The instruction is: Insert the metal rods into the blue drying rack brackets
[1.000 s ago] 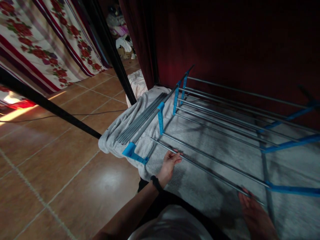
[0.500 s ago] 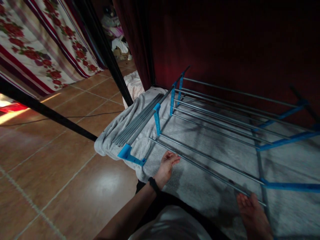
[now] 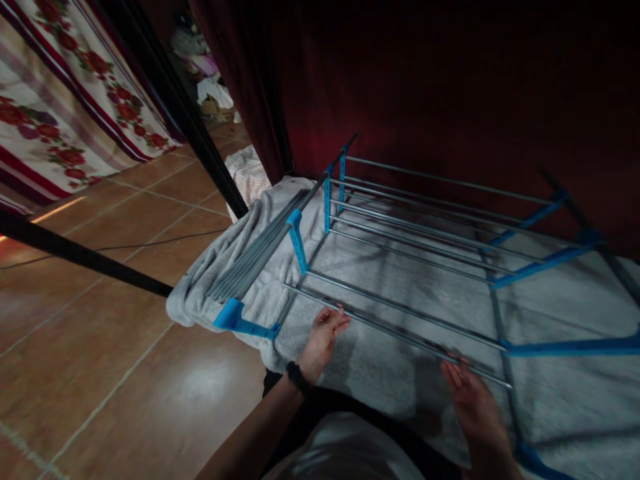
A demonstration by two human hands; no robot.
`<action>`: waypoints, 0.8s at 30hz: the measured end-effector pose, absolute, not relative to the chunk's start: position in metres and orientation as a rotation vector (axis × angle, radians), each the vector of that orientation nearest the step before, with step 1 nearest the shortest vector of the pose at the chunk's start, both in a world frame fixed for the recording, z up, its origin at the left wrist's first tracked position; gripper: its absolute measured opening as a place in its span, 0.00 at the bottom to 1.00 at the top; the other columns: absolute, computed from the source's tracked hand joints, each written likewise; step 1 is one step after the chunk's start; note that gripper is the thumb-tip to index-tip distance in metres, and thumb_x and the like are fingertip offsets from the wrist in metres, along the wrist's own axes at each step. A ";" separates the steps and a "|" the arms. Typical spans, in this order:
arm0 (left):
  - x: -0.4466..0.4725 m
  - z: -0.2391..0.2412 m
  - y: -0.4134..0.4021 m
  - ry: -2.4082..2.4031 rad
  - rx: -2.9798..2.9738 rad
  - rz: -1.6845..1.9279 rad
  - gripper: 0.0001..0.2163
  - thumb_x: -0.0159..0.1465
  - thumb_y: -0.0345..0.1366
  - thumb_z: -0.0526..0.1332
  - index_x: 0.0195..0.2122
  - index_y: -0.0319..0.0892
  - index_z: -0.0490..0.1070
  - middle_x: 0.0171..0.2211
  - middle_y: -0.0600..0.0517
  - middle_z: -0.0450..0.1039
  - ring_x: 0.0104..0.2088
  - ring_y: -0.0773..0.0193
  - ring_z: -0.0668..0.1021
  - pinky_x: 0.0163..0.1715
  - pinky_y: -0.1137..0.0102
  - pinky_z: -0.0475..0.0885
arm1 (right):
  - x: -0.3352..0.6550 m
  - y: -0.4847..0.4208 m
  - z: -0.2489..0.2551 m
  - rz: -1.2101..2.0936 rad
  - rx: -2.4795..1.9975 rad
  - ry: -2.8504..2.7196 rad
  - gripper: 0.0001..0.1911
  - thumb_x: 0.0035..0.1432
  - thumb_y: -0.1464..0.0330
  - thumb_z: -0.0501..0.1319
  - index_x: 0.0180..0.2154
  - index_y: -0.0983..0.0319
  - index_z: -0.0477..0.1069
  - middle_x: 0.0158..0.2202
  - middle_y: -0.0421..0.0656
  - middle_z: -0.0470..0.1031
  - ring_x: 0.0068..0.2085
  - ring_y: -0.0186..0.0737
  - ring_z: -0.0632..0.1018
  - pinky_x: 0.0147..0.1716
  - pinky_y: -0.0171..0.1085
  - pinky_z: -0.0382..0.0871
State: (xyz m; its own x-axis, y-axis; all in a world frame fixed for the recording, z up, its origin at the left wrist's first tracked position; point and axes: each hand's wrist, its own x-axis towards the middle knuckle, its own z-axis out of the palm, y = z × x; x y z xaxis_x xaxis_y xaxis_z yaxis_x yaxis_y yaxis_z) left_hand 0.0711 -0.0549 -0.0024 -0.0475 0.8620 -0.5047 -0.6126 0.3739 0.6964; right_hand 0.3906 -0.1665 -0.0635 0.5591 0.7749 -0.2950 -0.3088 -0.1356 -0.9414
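Observation:
A thin metal rod [image 3: 400, 335] slants across the front of a partly assembled rack, its two ends free of the blue brackets. Near its left end, my left hand [image 3: 324, 333] pinches it between thumb and fingers. Farther right, my right hand [image 3: 470, 397] has its fingertips closed on the same rod, palm partly turned up. The rack has blue plastic brackets [image 3: 299, 247] along grey side tubes, joined by several metal crossbars [image 3: 405, 310]. Its blue corner bracket [image 3: 245, 321] sits left of my left hand.
A bundle of loose grey tubes [image 3: 257, 247] lies by the rack's left side on a grey blanket [image 3: 370, 380]. Black bed-frame bars [image 3: 85, 252] cross at left above the tiled floor [image 3: 115, 353]. A dark red curtain [image 3: 450, 87] hangs behind the rack.
My right hand has slid left along the rod, closer to my left hand. The view has shifted right, showing more of the rack's right side. My left hand keeps its pinch.

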 end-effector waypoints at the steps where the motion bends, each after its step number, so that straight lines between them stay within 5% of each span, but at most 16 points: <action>1: 0.071 -0.003 -0.056 1.071 0.286 1.216 0.17 0.45 0.40 0.80 0.29 0.41 0.74 0.30 0.53 0.78 0.34 0.63 0.82 0.41 0.68 0.74 | 0.384 -0.165 -0.060 1.001 -1.394 -0.349 0.10 0.48 0.58 0.71 0.34 0.53 0.79 0.42 0.43 0.82 0.47 0.47 0.82 0.60 0.56 0.71; 9: 0.078 -0.006 -0.060 1.027 0.279 1.149 0.17 0.44 0.33 0.79 0.33 0.41 0.76 0.36 0.50 0.82 0.36 0.61 0.83 0.45 0.65 0.76 | 0.339 -0.157 -0.042 1.153 -1.229 -0.195 0.12 0.46 0.62 0.74 0.36 0.52 0.81 0.45 0.43 0.83 0.47 0.46 0.81 0.61 0.56 0.68; 15: 0.087 -0.004 -0.068 1.011 0.323 1.071 0.20 0.48 0.33 0.78 0.41 0.42 0.77 0.41 0.47 0.83 0.39 0.60 0.84 0.45 0.65 0.76 | 0.317 -0.152 -0.035 1.120 -1.198 -0.039 0.12 0.42 0.62 0.77 0.30 0.54 0.78 0.33 0.40 0.81 0.39 0.43 0.81 0.54 0.51 0.72; 24: 0.104 -0.013 -0.073 1.033 0.309 0.977 0.16 0.46 0.31 0.78 0.36 0.43 0.79 0.39 0.50 0.84 0.37 0.61 0.84 0.41 0.68 0.77 | 0.304 -0.144 -0.023 1.197 -1.145 0.014 0.18 0.38 0.61 0.80 0.32 0.56 0.78 0.35 0.42 0.81 0.40 0.45 0.80 0.49 0.50 0.74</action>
